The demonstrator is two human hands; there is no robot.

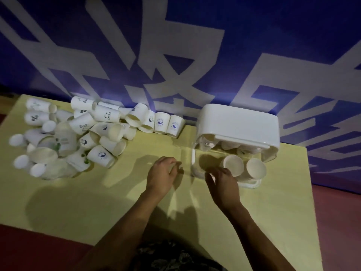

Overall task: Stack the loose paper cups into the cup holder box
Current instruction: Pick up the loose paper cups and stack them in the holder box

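1. The box, white lid raised over a clear front, stands on the table at about 2 o'clock from the hands, against the blue wall.
2. Inside it, two cups show their open mouths side by side at the front, and more rims are dimly visible under the lid. How many are stacked there I cannot tell.
3. The pile of loose cups lies at 10 o'clock, well apart from the box; most lie on their sides, a few stand in a row by the wall toward 12 o'clock.
4. The left hand rests on the table between pile and box, fingers loosely curled; whether it holds anything I cannot tell.
5. The right hand hovers at the box's clear front, fingers relaxed and spread, holding nothing.
6. Judged so: a start is made, but the greater part remains, dozens of cups not yet boxed.
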